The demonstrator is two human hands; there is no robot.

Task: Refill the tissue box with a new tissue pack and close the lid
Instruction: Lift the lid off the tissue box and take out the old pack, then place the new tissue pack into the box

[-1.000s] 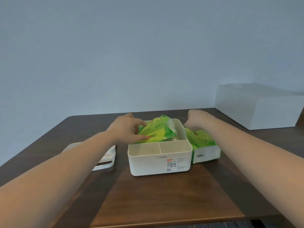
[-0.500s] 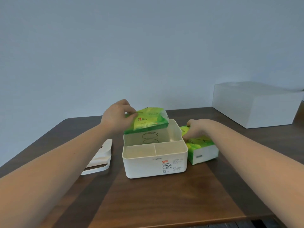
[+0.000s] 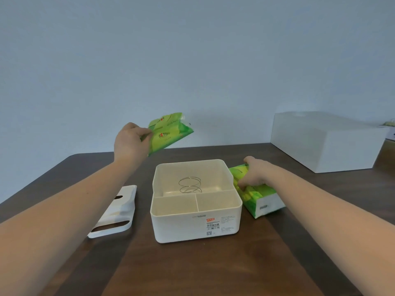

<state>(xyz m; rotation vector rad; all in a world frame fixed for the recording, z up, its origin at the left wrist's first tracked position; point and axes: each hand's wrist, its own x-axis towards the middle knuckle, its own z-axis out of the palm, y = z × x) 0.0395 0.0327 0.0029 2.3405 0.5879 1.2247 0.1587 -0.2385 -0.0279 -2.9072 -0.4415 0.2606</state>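
Observation:
The white tissue box [image 3: 192, 229] stands open in the middle of the table, with a wire spring [image 3: 189, 184] showing in its large rear compartment and two small front compartments. My left hand [image 3: 130, 142] holds a thin, flattened green tissue pack [image 3: 170, 133] in the air above and behind the box's left side. My right hand [image 3: 255, 174] grips a full green tissue pack [image 3: 259, 199] lying on the table against the box's right wall. The white lid [image 3: 116, 212] with its slot lies flat to the left of the box.
A large white box [image 3: 324, 142] stands at the back right of the dark wooden table [image 3: 203, 270]. A pale wall rises behind the table's far edge.
My left hand lifted the flattened green pack out of the box and up to the left, which uncovered the spring. My right hand came down onto the full pack beside the box.

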